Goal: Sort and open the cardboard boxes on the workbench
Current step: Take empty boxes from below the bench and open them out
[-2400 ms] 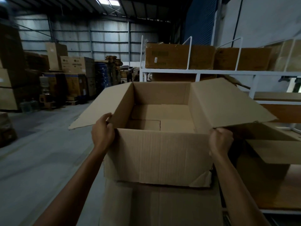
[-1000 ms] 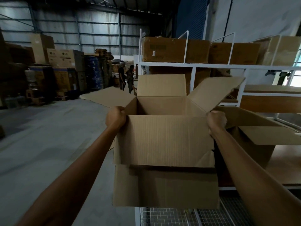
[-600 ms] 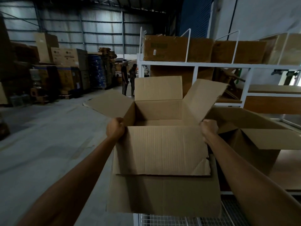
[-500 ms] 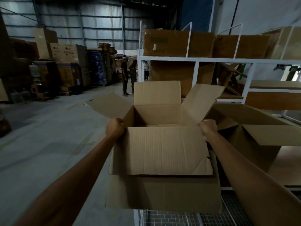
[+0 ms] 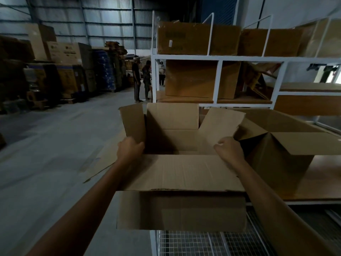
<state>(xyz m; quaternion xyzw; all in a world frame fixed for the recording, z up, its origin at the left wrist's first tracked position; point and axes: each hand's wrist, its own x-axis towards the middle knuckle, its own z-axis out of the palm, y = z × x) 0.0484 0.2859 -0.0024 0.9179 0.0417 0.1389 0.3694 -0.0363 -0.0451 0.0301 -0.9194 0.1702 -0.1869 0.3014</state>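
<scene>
An open brown cardboard box [image 5: 181,172] fills the middle of the view, its inside bare. My left hand [image 5: 130,149] grips the left flap at its base, and that flap stands upright. My right hand [image 5: 229,149] grips the base of the right flap, which leans outward. The far flap stands up and the near flap hangs down over the front. A second open cardboard box [image 5: 280,156] stands right beside it on the wooden workbench top [image 5: 313,183].
A white metal rack [image 5: 217,59] behind holds several closed cardboard boxes. A wire mesh shelf [image 5: 193,242] lies under the box. Concrete floor stretches to the left, with stacked boxes [image 5: 64,67] along the far wall. People [image 5: 142,80] stand in the aisle.
The box has come lower and closer to me. Its left flap, which lay spread outward, now stands upright in my left hand. Both hands have kept their grip.
</scene>
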